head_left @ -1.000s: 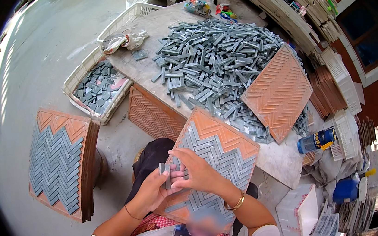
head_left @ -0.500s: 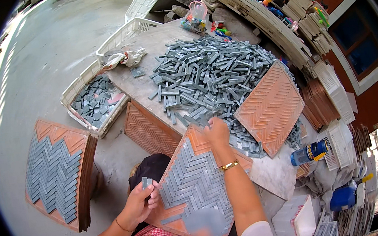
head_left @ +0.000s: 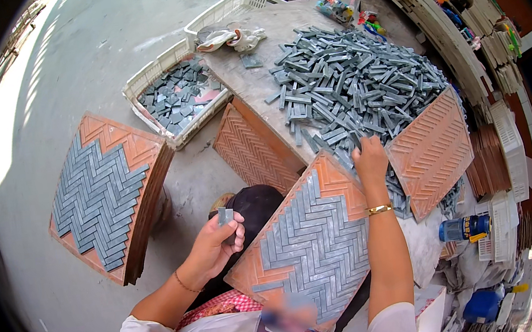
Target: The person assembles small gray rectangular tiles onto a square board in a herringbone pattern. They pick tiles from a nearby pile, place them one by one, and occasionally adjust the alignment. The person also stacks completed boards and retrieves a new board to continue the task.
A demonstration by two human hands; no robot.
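Grey tile [head_left: 226,216] pokes up from your left grip [head_left: 217,242], pinched between thumb and curled fingers, its upper end clear above the thumb; I cannot tell whether further pieces lie beneath it in the palm. Your right grip [head_left: 371,157] reaches down at the near edge of the tile pile [head_left: 352,84], fingers bent and bunched; I cannot tell whether they are pinching a piece. The bulk of that pile spreads out beyond your right grip on the worktop [head_left: 246,79].

The herringbone board [head_left: 336,181] lies between your grips, to the right of the left one and just short of the right one. Grey pieces cover most of it, with bare orange beside your right wrist and again below and to the right of your left grip. Just right of your right grip, an orange board [head_left: 432,153] rests against the pile. Well to the left of your left grip sits a stack of boards [head_left: 150,205], the top one partly tiled. A white crate [head_left: 203,119] of grey pieces stands farther out, ahead of your left grip. A blue bottle [head_left: 458,229] lies to the right of your right grip, nearer you.
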